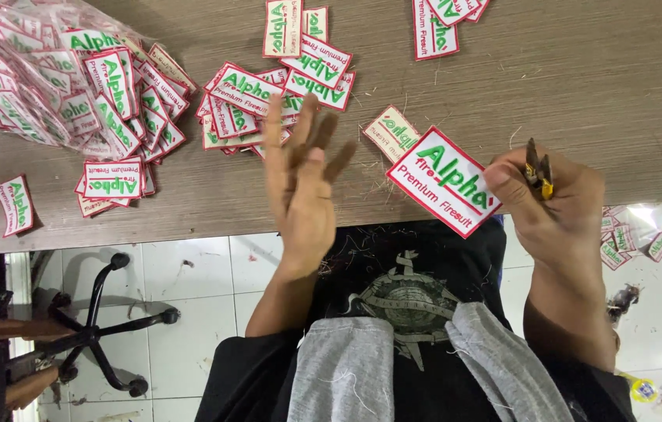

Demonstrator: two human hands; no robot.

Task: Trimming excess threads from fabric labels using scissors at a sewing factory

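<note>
Two bare hands are raised above the near edge of a wooden table [581, 86]. Right hand [553, 207]: fingers curled closed around a small thread snip [538, 173] with a yellow band, whose dark blades project upward past the thumb. The same hand pins the right edge of a rectangular embroidered patch [444, 181], white with a red border and green and red lettering; the patch is tilted and hangs partly over the table edge. Left hand [303, 184]: fingers spread and extended upward, palm turned sideways, holding nothing, just left of the held patch and not touching it.

Beyond the left hand lies a loose heap of like patches [268, 98], overlapping one another, with one single patch [392, 133] between the heap and the held patch. Farther left, a clear plastic bag [26, 70] is packed with more patches, and a few spill out beside it. A stray patch [14, 205] lies near the table's left corner.

Below the table edge: a dark printed shirt [409, 297], grey trousers [346, 367], white floor tiles [190, 273], and a black chair base [104, 328] at left. More patches [628, 238] lie on the floor at right.
</note>
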